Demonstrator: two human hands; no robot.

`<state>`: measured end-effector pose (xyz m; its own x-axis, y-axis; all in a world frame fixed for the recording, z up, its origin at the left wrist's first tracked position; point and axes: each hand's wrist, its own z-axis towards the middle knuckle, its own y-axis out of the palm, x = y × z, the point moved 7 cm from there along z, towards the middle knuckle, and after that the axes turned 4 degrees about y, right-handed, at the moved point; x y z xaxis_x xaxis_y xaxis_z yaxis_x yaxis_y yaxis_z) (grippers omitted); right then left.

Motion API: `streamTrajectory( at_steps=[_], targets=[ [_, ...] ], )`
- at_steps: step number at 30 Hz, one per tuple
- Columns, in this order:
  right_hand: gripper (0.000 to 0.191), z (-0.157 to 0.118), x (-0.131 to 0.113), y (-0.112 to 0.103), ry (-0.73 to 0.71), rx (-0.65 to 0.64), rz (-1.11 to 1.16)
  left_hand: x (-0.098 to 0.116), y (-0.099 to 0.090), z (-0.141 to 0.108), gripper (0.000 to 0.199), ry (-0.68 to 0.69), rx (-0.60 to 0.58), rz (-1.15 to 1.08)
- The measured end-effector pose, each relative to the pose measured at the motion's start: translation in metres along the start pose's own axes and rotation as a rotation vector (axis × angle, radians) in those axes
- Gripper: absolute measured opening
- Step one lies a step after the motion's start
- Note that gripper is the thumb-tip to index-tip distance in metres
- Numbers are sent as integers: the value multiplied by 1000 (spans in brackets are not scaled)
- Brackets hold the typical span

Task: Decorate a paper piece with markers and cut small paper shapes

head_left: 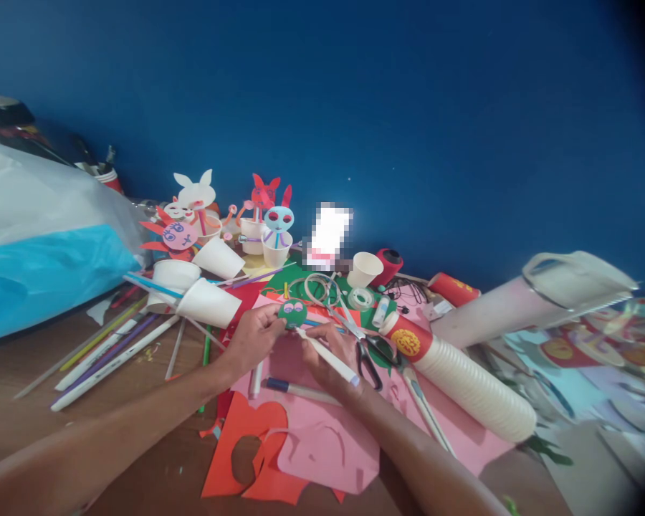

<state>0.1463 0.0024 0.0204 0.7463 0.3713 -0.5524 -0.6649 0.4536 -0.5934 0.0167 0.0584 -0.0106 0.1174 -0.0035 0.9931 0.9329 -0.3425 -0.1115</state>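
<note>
Between the stack of paper cups (470, 383) and the right hand (330, 355), black-handled scissors (368, 365) lie in the way (low ones, though). On the person's side of the stack, flat pink paper (451, 437) leaves room for a hand to pass; beyond the stack, a pale cylinder (505, 308) blocks.

A brown wooden tabletop (11, 373) is bearing a wide sheet of pink craft paper (322, 451). A jagged orange-red paper cutout (220, 466) is lying overlapping that sheet's near-left edge, long thin white and purple straws (112, 362) are lying left of the sheet, a long stack of white paper cups (473, 387) is resting across its right side, and a green paper sheet (312, 276) is lying beyond it.
</note>
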Motion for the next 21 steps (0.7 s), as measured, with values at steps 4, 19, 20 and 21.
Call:
streamTrajectory(
  at_steps=[4,19,20,21],
  targets=[
    [8,2,-3,1,-19,-35,12,0,0,0,10,3,-5,14],
    [8,0,2,3,19,1,-37,1,-1,-1,10,3,16,8],
    [8,0,2,3,16,5,-40,1,-1,-1,10,3,15,5],
    [8,0,2,2,14,8,-41,1,-1,-1,10,4,16,2]
  ],
)
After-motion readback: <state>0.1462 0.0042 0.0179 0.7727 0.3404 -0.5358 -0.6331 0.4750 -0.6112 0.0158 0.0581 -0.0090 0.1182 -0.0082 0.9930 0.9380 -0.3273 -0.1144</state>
